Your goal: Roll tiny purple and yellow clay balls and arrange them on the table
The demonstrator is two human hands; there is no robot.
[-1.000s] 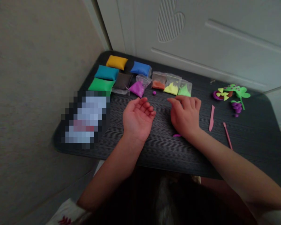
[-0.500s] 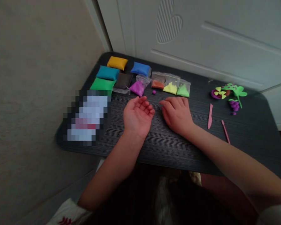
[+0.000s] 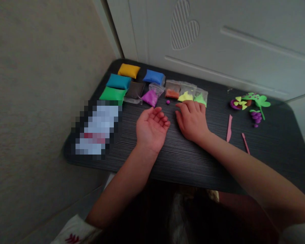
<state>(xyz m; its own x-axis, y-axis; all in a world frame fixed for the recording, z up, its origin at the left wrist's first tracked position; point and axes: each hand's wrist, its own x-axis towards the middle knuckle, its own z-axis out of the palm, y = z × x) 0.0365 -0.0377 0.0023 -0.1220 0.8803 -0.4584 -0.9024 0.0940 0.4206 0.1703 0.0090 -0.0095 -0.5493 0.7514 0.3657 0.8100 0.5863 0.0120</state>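
My left hand [image 3: 154,129] rests palm up over the dark tabletop, its fingers loosely curled and apart, with nothing in the palm. Just beyond its fingertips lies an open bag of purple clay [image 3: 150,97]. A small purple clay ball [image 3: 168,102] sits between that bag and my right hand [image 3: 192,119]. My right hand is palm down with fingers extended; its fingertips overlap the lower edges of the yellow clay bag [image 3: 186,96] and the light green clay bag [image 3: 200,98]. I cannot tell whether they touch. The underside of that hand is hidden.
An orange-brown clay bag [image 3: 172,93] stands left of the yellow one. Blue [image 3: 154,77], black [image 3: 135,90] and other coloured packs lie at the back left, above a blurred-out bright rectangle [image 3: 99,128]. Right: a pink clay knife [image 3: 229,128], a thin pink tool [image 3: 245,143], purple clay grapes [image 3: 256,117].
My right hand has moved slightly forward, toward the yellow and light green bags. My left hand keeps its palm-up pose. The whole view has shifted a little.
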